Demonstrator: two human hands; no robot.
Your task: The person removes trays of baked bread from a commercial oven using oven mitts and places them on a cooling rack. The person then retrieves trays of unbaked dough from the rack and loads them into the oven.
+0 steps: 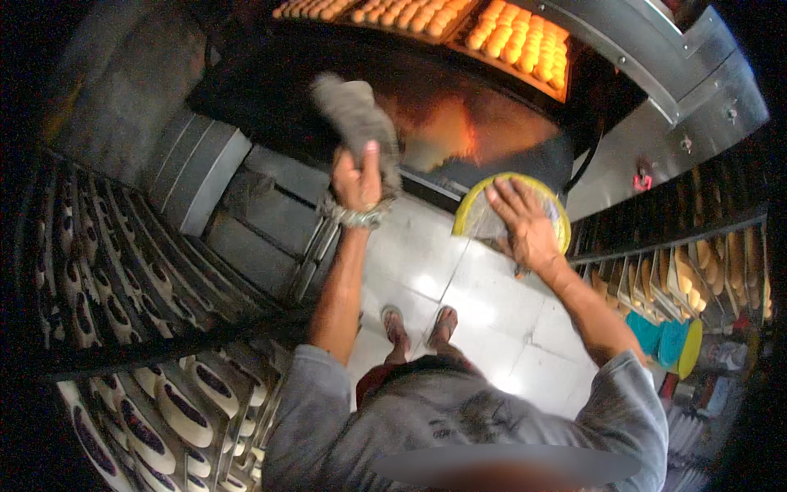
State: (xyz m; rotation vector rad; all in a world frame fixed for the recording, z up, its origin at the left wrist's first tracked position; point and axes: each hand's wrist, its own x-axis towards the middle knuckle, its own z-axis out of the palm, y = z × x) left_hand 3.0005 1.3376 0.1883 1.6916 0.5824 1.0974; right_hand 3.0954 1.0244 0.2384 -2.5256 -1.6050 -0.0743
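My left hand (356, 180) is raised before the oven with a worn grey cloth or oven mitt (363, 117) about it. The cloth is motion-blurred, and frayed material circles the wrist; how far the fingers go into it is hidden. My right hand (524, 224) lies with its fingers along a half-round pad (481, 215) edged in yellow, and holds it in the air. Behind both hands is the dark, open oven (276, 80). Inside it, trays of round buns (519, 43) glow under orange light, brightest at the right.
On my left stands a rack (233, 424) of long dough pieces (184, 412) with dark centres. At right, another rack (670, 237) carries baked bread (688, 280), with turquoise items (658, 338) below. A steel panel (682, 135) flanks the oven. White tiles (424, 252) cover the floor.
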